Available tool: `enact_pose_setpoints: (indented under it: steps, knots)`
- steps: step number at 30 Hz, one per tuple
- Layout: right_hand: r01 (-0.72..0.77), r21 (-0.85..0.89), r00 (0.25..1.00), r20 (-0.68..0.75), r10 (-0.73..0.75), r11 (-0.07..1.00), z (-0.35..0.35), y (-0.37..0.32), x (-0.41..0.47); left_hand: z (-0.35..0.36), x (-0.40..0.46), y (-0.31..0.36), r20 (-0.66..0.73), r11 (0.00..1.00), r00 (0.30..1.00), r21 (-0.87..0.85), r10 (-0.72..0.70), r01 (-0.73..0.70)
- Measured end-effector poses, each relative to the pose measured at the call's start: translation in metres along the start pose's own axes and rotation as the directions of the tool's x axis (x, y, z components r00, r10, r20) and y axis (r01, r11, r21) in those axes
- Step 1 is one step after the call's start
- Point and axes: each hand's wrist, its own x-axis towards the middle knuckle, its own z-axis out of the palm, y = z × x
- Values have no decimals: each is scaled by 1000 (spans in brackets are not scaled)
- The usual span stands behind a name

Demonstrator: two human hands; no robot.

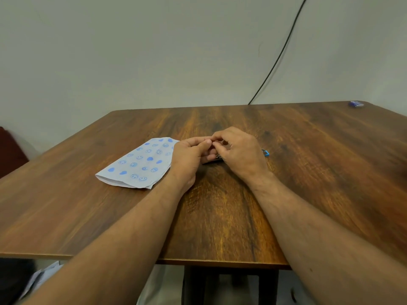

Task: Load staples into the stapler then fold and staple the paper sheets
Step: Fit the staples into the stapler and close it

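Observation:
A folded paper sheet (141, 164) printed with blue smileys and hearts lies on the wooden table (308, 172), left of centre. My left hand (191, 155) and my right hand (240, 150) meet just right of the paper, fingertips pinched together over a small dark stapler (212, 160). Only the stapler's dark underside and a blue end (266, 153) behind my right hand show. The hands hide whether staples sit between the fingers. The left wrist rests against the paper's right edge.
A small blue box (356, 103) lies at the table's far right corner. A black cable (279, 58) runs down the wall behind the table. Papers (41, 278) lie on the floor at lower left, and a dark red seat (11, 150) stands at the left edge.

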Motion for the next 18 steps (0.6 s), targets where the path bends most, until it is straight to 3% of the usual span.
enact_pose_setpoints:
  steps: [8, 18]
  knots:
    - [-27, 62, 999, -26, 29, 998, -1, -3, -1, 2, -3, 2, 50, 1000, 999, 24, -6, 4]
    - [-66, 99, 998, 27, 63, 993, -2, -1, -2, 6, -10, 5, 17, 997, 1000, 74, 5, -6]
